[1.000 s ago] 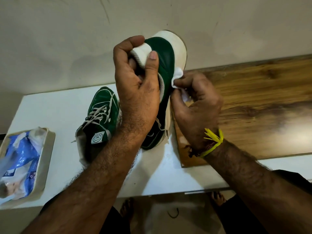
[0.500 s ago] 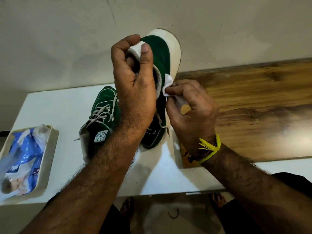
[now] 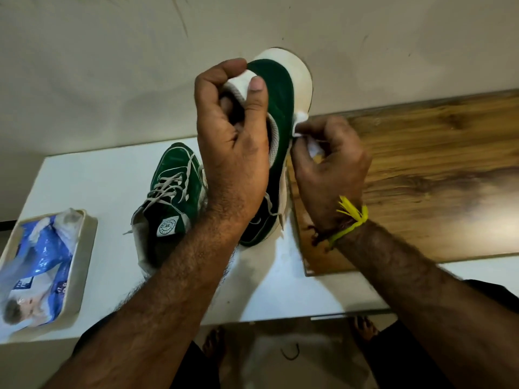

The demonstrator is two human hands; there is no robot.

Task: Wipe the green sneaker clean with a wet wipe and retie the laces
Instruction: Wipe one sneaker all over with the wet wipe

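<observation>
- left hand (image 3: 233, 153) centre frame, fingers curled into heel collar, gripping green sneaker (image 3: 278, 108) raised toe-down above counter (image 3: 84, 181)
- right hand (image 3: 328, 164) pinches wet wipe (image 3: 301, 117) against sneaker's white sole edge
- second sneaker (image 3: 171, 197) lies on counter, laced

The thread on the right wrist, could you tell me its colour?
Bright yellow thread, head view.
</observation>
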